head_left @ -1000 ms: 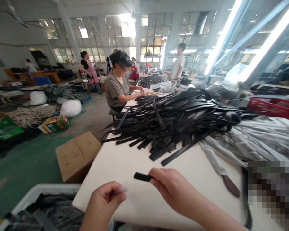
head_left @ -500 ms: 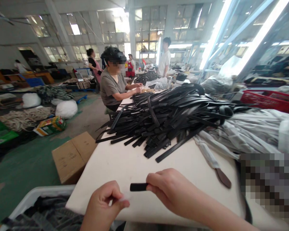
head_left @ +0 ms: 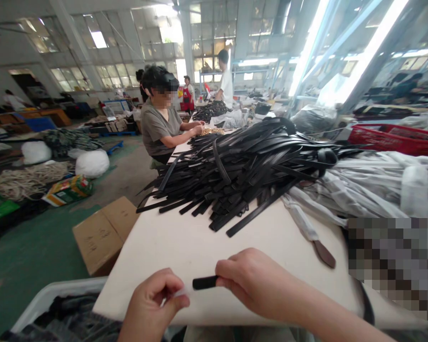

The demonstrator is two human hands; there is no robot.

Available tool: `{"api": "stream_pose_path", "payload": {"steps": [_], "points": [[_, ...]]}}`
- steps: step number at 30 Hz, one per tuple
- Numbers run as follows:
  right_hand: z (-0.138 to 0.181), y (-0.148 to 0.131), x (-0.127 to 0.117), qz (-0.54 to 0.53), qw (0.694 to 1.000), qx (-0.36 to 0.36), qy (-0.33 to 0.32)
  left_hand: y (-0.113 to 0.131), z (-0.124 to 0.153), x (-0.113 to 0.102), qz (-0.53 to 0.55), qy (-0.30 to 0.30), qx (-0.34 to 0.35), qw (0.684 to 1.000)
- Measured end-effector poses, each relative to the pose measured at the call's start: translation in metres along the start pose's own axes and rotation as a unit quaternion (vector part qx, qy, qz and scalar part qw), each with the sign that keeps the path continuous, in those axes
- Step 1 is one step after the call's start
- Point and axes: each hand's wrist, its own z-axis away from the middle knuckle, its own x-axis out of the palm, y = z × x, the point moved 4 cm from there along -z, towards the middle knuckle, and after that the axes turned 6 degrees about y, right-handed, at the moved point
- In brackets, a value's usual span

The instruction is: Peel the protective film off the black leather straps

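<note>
My right hand [head_left: 240, 280] is closed in a pinch on a black strap [head_left: 204, 282], whose short end sticks out to the left over the table. Just left of that end, my left hand [head_left: 160, 297] pinches a thin, whitish see-through piece [head_left: 181, 290], perhaps plastic film, between thumb and forefinger. A small gap lies between the strap end and the left fingertips. Beyond both hands, a large heap of black straps [head_left: 249, 161] covers the far part of the pale table [head_left: 164, 247].
White-wrapped straps [head_left: 371, 185] lie on the right, one showing a brown tip [head_left: 324, 254]. A cardboard box [head_left: 105, 232] and a white bin [head_left: 53, 294] with dark strips stand at the table's left. A co-worker [head_left: 160, 118] sits at the far left edge. A red crate [head_left: 388, 140] is behind.
The view has shifted slightly. The strap's free end has tilted a little downward, and its end face shows more. Both hands keep their pinches near each other.
</note>
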Motion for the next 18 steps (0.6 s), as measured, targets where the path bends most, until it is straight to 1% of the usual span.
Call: {"api": "stream_pose_path", "payload": {"steps": [3, 6, 9, 11, 14, 18], "points": [[0.002, -0.001, 0.000, 0.004, 1.000, -0.007, -0.008, 0.002, -0.001, 0.002, -0.033, -0.046, 0.019, 0.998], [0.003, -0.001, 0.002, 0.020, 1.000, -0.009, -0.017, 0.006, -0.003, 0.004, -0.071, -0.089, 0.054, 0.992], [0.003, -0.001, 0.004, 0.059, 0.998, -0.001, -0.014, 0.010, -0.003, 0.006, -0.069, -0.081, 0.088, 0.990], [0.003, -0.002, 0.005, 0.081, 0.997, 0.002, -0.011, 0.012, -0.002, 0.008, -0.070, -0.076, 0.095, 0.990], [0.006, -0.005, 0.006, 0.083, 0.996, -0.009, -0.014, 0.013, -0.001, 0.010, -0.090, -0.077, 0.084, 0.989], [0.010, -0.007, 0.006, 0.077, 0.997, -0.022, -0.019, 0.015, 0.002, 0.013, -0.109, -0.055, 0.063, 0.991]]}}
